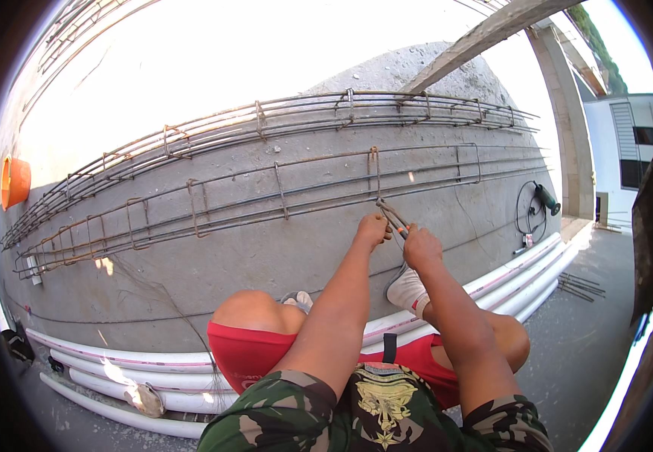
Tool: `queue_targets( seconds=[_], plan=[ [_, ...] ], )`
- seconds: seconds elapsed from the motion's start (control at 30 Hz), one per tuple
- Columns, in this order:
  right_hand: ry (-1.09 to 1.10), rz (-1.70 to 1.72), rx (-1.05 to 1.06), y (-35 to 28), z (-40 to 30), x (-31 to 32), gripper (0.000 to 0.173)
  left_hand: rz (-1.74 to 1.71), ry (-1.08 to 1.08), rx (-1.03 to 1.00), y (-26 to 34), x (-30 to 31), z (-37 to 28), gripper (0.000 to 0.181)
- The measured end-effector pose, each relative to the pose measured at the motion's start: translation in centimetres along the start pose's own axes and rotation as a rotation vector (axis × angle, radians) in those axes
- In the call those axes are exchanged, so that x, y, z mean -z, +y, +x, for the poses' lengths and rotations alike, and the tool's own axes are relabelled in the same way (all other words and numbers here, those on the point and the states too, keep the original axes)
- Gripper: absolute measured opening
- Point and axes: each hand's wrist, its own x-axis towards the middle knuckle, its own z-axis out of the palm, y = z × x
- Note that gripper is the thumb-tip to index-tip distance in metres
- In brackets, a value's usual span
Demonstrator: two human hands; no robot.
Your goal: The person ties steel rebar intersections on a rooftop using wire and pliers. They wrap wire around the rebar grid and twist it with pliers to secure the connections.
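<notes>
My right hand [422, 247] is closed around the handles of pincers [395, 216], whose jaws meet the lower corner of a stirrup on the nearer rebar cage [285, 195]. Just left of the pincers, my left hand [375, 230] has its fingers curled close to the same joint; whether it holds a thin wire cannot be told. The cage lies on the concrete floor before me, with rusty square stirrups around long steel bars. Behind it runs a second rebar cage [258, 121], roughly alongside.
White plastic pipes [151, 361] lie beneath and beside my legs. An angle grinder [547, 199] with a coiled cord rests at the right. An orange bucket [17, 182] stands far left. A slanting beam [473, 48] reaches the floor behind the cages. Loose thin wires [174, 302] trail over the pipes.
</notes>
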Motion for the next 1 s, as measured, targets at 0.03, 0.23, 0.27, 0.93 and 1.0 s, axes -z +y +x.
queue_targets(
  seconds=[0.03, 0.23, 0.27, 0.93, 1.0],
  plan=[
    [-0.065, 0.01, 0.034, 0.1, 0.1, 0.0, 0.032, -0.007, -0.013, 0.018, 0.1, 0.2, 0.0, 0.022],
    [-0.257, 0.279, 0.132, 1.5, 0.8, -1.1, 0.03, -0.074, -0.074, 0.052, 0.5, 0.6, -0.3, 0.02],
    [-0.358, 0.39, 0.113, 1.1, 0.7, 0.8, 0.029, -0.085, -0.075, 0.048, 0.2, 1.1, -0.2, 0.021],
    [0.371, 0.184, -0.024, 2.6, -1.8, -5.6, 0.041, -0.653, 0.297, 0.022, 0.6, -7.2, 2.6, 0.014],
    [0.126, 0.342, -0.107, 3.0, -1.4, -5.6, 0.04, -0.578, 0.357, 0.049, 0.2, -7.5, 2.3, 0.016]
  ],
)
